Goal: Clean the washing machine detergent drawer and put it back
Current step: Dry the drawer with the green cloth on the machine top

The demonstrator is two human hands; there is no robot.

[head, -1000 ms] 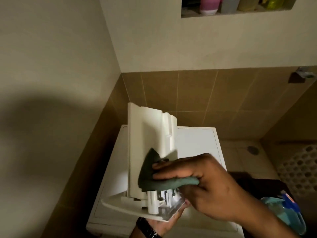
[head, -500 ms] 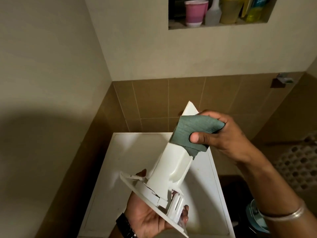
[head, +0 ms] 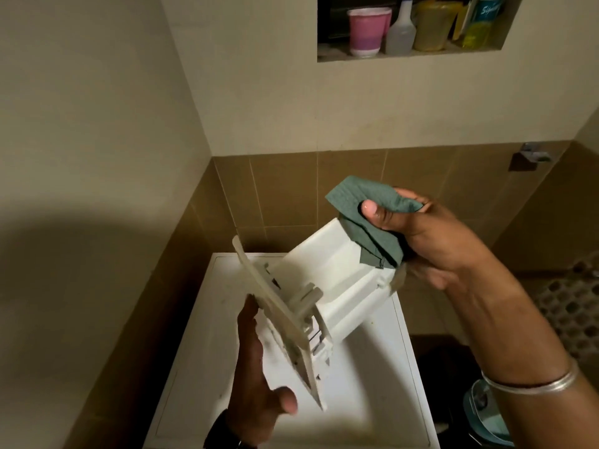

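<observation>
Holding the detergent drawer (head: 327, 286) in the air above the washing machine top (head: 363, 377), over its back half. Left hand (head: 256, 377) under the drawer's flat front panel, thumb out along the panel's lower edge, palm supporting it; fingers hidden behind the panel, so grip proper could not be judged. Dark watch strap (head: 223, 432) at that wrist. Drawer body tilted up and to the right, front panel lowest and nearest the left edge of the machine top. Green cloth (head: 372, 228) folded over the drawer's upper rear end, pinched there by right hand (head: 431, 241), thumb pressed on the cloth's near face. Silver bangle (head: 531, 384) on the right forearm. Wall niche above at right: pink cup (head: 368, 30), clear bottle (head: 400, 30), yellow containers (head: 434, 25).
</observation>
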